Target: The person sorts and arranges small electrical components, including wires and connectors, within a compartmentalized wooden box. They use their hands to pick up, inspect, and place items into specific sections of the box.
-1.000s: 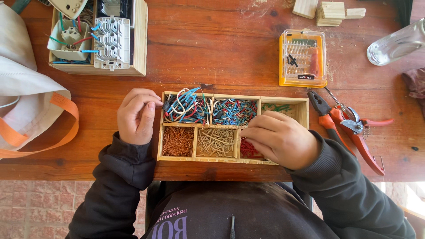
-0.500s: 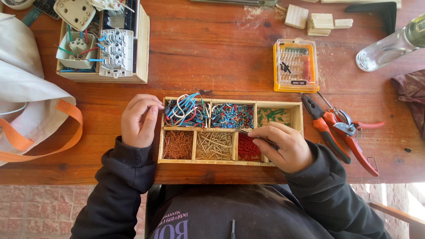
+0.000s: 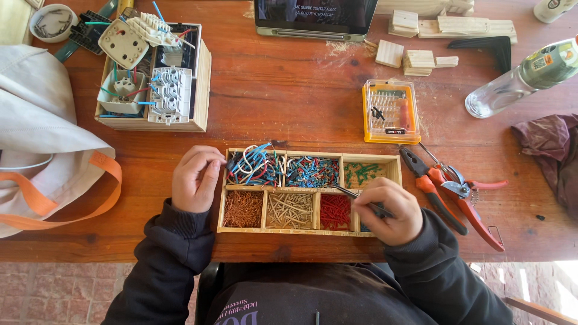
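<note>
Wooden tray (image 3: 310, 231): six compartments in two rows, on the table's near edge, between the two hands.
Back row: left, loose wire loops (image 3: 253, 167) in blue, white and red; middle, blue and red bits (image 3: 312, 171); right, green bits (image 3: 362, 173).
Front row: left, copper strands (image 3: 243, 208); middle, pale bits (image 3: 290, 209); right, red bits (image 3: 335, 210), with a little blue showing under the right hand.
Right hand (image 3: 388, 210): closed around tweezers (image 3: 355, 197), resting over the tray's front right corner.
Tweezers: dark, thin, tips over the divider above the red bits; whether they pinch anything cannot be told.
Left hand (image 3: 195, 179): fingers curled into a loose fist, touching the tray's left wall beside the wire loops; what it grips, if anything, cannot be told.
Table (image 3: 289, 102): reddish wood planks.
Pliers (image 3: 430, 189): orange handles, just right of the tray.
Pruners (image 3: 466, 195): red handles, lying against the pliers.
Bit case (image 3: 391, 111): orange and clear, behind the tray's right end.
Box (image 3: 201, 81): wooden, far left, holding white sockets (image 3: 168, 93) with coloured wires.
Bag (image 3: 42, 144): grey cloth, orange strap, left edge.
Bottle (image 3: 518, 78): clear, lying at far right.
Cloth (image 3: 551, 150): maroon, right edge.
Blocks (image 3: 415, 60): small pale wood pieces at the far side.
Tablet (image 3: 316, 15): far edge, screen lit.
</note>
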